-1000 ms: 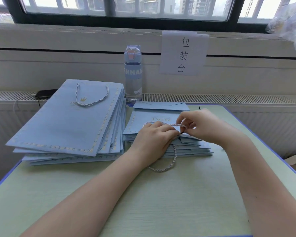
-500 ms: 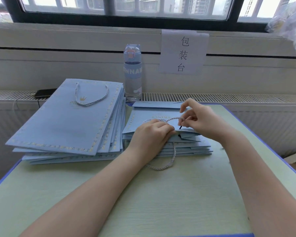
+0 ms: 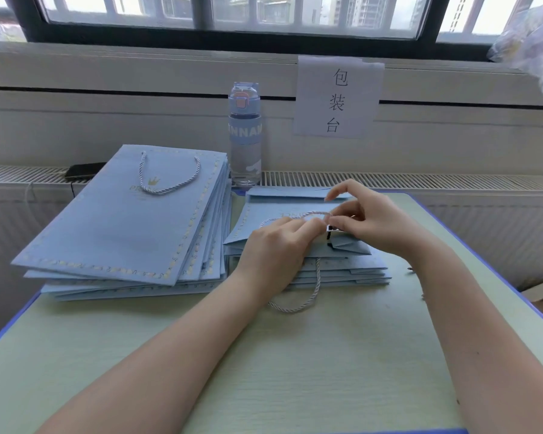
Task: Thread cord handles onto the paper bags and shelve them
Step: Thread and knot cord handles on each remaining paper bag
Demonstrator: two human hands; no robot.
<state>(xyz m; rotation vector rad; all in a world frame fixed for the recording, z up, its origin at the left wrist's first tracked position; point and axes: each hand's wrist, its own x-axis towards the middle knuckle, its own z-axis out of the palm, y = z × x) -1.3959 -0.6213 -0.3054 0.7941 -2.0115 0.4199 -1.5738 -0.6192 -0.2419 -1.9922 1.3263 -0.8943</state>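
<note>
While the right grip [image 3: 367,223] pinches the cord [image 3: 295,215] at the bag [image 3: 254,222] mouth, the left grip [image 3: 276,245], just beside it, curls onto that bag. Left of both lies a handled stack [image 3: 123,214]. Beneath them, a pile [image 3: 358,274] seemingly awaits cords, and nothing is shelved yet. Fingers hide the holes.

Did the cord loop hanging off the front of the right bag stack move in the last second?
No. The cord loop still lies on the table just in front of the right bag stack, by its front edge.
</note>
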